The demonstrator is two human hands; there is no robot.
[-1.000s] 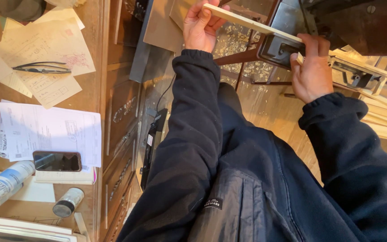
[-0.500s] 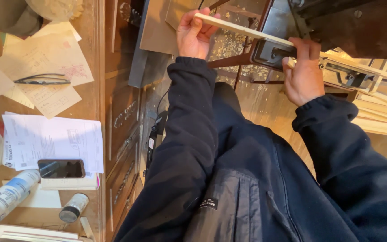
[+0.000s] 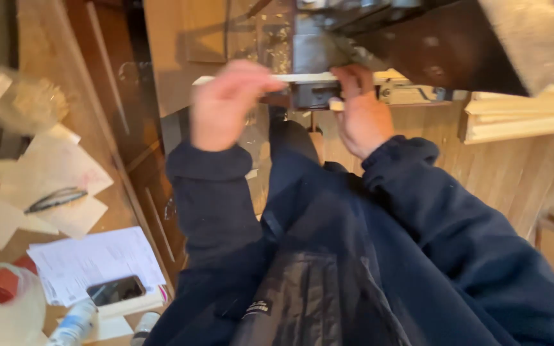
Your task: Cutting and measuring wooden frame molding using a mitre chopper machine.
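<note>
Both my hands hold a thin pale flat strip [image 3: 302, 78], which lies roughly level across the top of the view. My left hand [image 3: 226, 106] grips its left end, blurred by motion. My right hand [image 3: 361, 112] grips it near the middle, right beside a dark metal block [image 3: 312, 93] of a machine. The strip's right part runs under the dark machine body [image 3: 431, 38]. Dark blue sleeves and a jacket fill the lower view.
A wooden desk [image 3: 46, 38] stands at the left with loose papers [image 3: 94, 259], a phone [image 3: 115, 290], a pair of glasses [image 3: 56, 199], a bottle [image 3: 75, 323] and a crumpled clear bag [image 3: 24, 102]. Pale wooden battens [image 3: 520, 115] lie at the right on the wooden floor.
The view has swung, so desk and floor appear turned. The strip now lies level instead of slanting, and both hands have stayed on it, closer together.
</note>
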